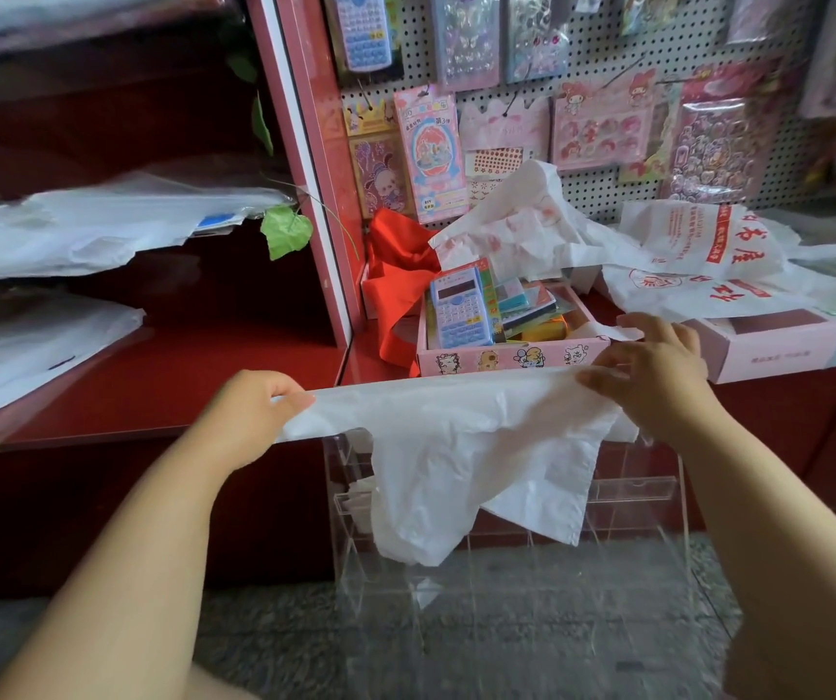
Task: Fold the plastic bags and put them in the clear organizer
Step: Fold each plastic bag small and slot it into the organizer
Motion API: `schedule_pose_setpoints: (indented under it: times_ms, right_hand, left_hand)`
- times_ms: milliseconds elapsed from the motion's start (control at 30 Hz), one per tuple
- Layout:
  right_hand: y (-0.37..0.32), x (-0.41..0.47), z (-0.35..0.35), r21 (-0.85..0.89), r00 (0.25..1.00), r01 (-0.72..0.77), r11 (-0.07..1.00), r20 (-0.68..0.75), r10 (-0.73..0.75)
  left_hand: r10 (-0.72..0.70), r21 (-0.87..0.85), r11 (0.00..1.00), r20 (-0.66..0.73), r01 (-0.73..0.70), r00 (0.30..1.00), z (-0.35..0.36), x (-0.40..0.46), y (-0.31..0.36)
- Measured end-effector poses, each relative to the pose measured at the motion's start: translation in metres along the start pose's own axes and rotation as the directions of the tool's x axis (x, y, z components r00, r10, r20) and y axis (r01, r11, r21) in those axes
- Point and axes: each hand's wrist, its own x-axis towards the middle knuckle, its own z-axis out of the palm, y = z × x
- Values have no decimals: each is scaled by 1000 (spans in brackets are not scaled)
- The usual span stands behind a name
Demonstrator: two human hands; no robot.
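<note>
A white plastic bag [461,447] is stretched flat between my hands at the front edge of the red counter, its lower part hanging down. My left hand [249,411] grips the bag's left end. My right hand [658,366] rests on the bag's right end with fingers spread. Below the bag stands the clear organizer [623,502] on the floor, partly hidden by the hanging plastic. More white bags with red print [699,260] lie crumpled on the counter at the back right.
A pink box [507,358] holding a blue calculator [459,308] and small goods sits just behind the bag. A red bag [396,280] lies to its left. Pegboard with hanging stickers rises behind. Red shelves at left hold stacked plastic sheets [103,229].
</note>
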Motion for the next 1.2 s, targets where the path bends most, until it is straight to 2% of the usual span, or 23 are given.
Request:
schedule_pose_setpoints:
  times_ms: [67, 133, 200, 267, 400, 433, 500, 567, 667, 767, 867, 933, 1033, 1133, 1200]
  right_hand:
    - [-6, -2, -8, 178, 998, 69, 982, -5, -69]
    - [-13, -8, -14, 348, 989, 62, 935, 102, -104]
    - [-20, -11, -16, 360, 980, 63, 931, 153, -126]
    - [-27, -12, -14, 353, 975, 113, 929, 141, -172]
    - [-47, -20, -15, 460, 962, 194, 867, 85, -261]
    - [-54, -23, -16, 499, 960, 208, 841, 61, -274]
    - [-62, -27, -19, 607, 957, 218, 764, 19, -288]
    - [-62, -28, -25, 634, 958, 201, 747, 32, -285]
    - [-48, -26, -30, 601, 948, 115, 791, 172, -268]
    - [-36, -24, -29, 594, 943, -19, 804, 279, -184]
    - [-38, -24, -26, 545, 921, -13, 838, 333, -202]
    - [-43, -26, -22, 502, 897, 20, 864, 373, -237]
    - [-45, -27, -20, 433, 884, 69, 899, 392, -256]
    - [-36, -22, -20, 336, 901, 116, 935, 360, -241]
    - [-29, -19, -25, 304, 917, 96, 948, 344, -202]
  left_hand:
    - [-14, 74, 997, 50, 10, 999, 2, 1, -1]
    - [55, 104, 992, 94, -65, 994, 7, 0, 8]
    - [170, 34, 984, 77, -173, 982, 15, -2, 27]
    - [269, -21, 963, 75, -269, 960, 26, -8, 54]
    - [353, -314, 911, 265, -266, 897, 52, -17, 99]
    - [375, -316, 906, 286, -283, 882, 60, -19, 105]
    - [425, -281, 889, 219, -361, 878, 67, -20, 117]
    - [426, -329, 872, 150, -362, 892, 66, -21, 120]
    - [345, -527, 811, 80, -254, 935, 52, -19, 112]
    - [216, -698, 709, 86, -96, 973, 38, -22, 103]
    - [231, -769, 635, 98, -74, 968, 34, -25, 100]
    - [271, -705, 687, 21, -178, 962, 38, -24, 100]
    - [259, -536, 784, -176, -313, 950, 46, -17, 96]
    - [171, -445, 836, -344, -321, 923, 42, -12, 83]
    - [127, -398, 865, -413, -304, 902, 37, -9, 70]
